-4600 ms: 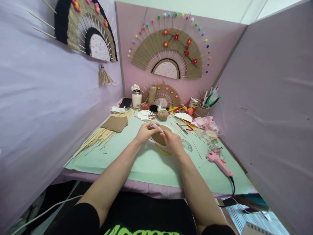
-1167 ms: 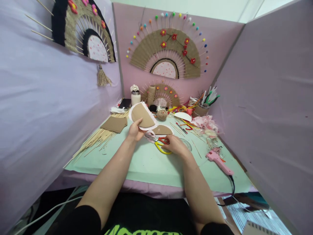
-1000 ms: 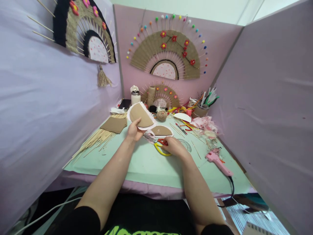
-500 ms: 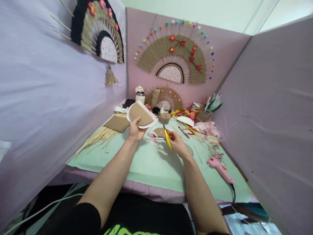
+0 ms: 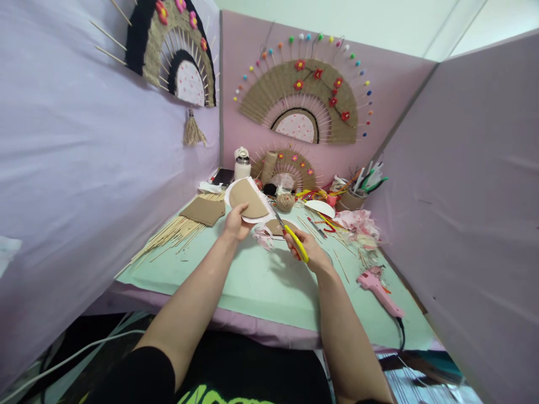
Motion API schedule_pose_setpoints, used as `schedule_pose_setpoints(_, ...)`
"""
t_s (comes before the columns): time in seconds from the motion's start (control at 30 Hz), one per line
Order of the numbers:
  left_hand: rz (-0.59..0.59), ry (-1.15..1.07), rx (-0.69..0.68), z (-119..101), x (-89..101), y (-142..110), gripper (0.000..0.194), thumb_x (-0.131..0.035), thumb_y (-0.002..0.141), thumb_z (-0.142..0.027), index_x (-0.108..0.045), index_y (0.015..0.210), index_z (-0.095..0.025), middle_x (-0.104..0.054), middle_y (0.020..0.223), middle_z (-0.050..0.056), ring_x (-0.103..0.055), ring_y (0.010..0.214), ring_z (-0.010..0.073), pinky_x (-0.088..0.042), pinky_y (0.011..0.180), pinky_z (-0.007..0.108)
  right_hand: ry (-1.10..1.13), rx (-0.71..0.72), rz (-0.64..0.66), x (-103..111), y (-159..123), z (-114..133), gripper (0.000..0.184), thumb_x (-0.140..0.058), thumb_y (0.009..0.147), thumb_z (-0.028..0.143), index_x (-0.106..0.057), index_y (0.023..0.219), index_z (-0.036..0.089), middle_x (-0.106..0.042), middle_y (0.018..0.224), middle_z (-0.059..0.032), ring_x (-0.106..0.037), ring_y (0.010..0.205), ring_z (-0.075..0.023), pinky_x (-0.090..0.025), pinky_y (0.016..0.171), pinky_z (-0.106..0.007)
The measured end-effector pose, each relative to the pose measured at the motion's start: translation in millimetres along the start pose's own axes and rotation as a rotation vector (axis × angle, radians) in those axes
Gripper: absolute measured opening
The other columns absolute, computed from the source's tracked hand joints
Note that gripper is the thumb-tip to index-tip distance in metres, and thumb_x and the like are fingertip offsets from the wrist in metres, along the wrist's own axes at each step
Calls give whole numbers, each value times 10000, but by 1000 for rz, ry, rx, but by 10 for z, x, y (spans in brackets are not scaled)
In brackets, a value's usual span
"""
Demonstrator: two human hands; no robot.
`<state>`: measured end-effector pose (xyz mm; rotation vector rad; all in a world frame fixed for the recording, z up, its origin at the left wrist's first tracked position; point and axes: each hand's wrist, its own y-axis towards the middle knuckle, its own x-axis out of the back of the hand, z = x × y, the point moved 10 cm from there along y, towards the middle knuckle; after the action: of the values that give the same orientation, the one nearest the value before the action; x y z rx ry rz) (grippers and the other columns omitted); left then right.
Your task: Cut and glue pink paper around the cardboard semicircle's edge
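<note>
My left hand [image 5: 238, 222] is closed on a half-round piece of cardboard [image 5: 249, 197], its thumb on the brown face. Pale pink-white fabric shows as a border around the cardboard's edge. In my right hand [image 5: 309, 249] is a pair of scissors [image 5: 298, 242] with yellow handles. The blades point up and left, their tips close to the right edge of the held piece; whether they touch it I cannot tell. Below them on the table lie another half-round cardboard piece [image 5: 275, 226] and a pink fabric scrap [image 5: 263, 238].
Thin wooden sticks [image 5: 168, 238] and a cardboard sheet [image 5: 203, 211] lie left. A pink glue gun [image 5: 381, 293] rests on the right, its cord over the edge. Behind stand a twine ball [image 5: 285, 202], a white bottle [image 5: 242, 167] and a tool pot [image 5: 351, 200]. Decorated fans [image 5: 252, 101] hang around.
The cardboard piece has turned clockwise and shifted slightly right. The scissors have tilted further left, with their tips now near the fabric border.
</note>
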<state>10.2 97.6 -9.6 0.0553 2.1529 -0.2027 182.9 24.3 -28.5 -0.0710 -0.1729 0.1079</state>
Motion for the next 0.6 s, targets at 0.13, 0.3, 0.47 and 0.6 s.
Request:
schedule_pose_setpoints(0.13, -20, 9, 31, 32, 3, -14, 375, -510, 733, -80, -594, 1090, -156, -701, 766, 29, -668, 708, 167, -534, 806, 372, 41, -4, 17, -4, -5, 11, 435, -655, 666, 562, -542, 819, 170, -436, 588, 59, -355, 410, -37, -257, 370, -174)
schedule_pose_setpoints(0.3, -7, 12, 54, 59, -13, -19, 386, -499, 742, -76, -584, 1112, -147, -704, 765, 39, -673, 720, 175, -537, 803, 378, 29, -33, -15, 30, -3, -11, 449, -654, 657, 577, -543, 804, 168, -453, 577, 53, -358, 398, -36, -262, 357, -174)
schedule_pose_setpoints(0.47, -9, 22, 53, 62, -2, -7, 412, -496, 742, -75, -572, 1140, -150, -708, 791, 40, -674, 726, 180, -536, 808, 380, 60, -53, -5, -3, -15, -11, 458, -663, 649, 576, -541, 814, 167, -454, 569, 57, -360, 388, -33, -250, 348, -167)
schedule_pose_setpoints(0.6, -3, 19, 59, 71, 3, 6, 416, -500, 739, -73, -571, 1141, -152, -707, 782, 33, -672, 708, 174, -537, 807, 379, 40, -67, -25, 11, -20, -24, 460, -656, 653, 578, -550, 823, 164, -455, 552, 60, -358, 374, -34, -247, 343, -171)
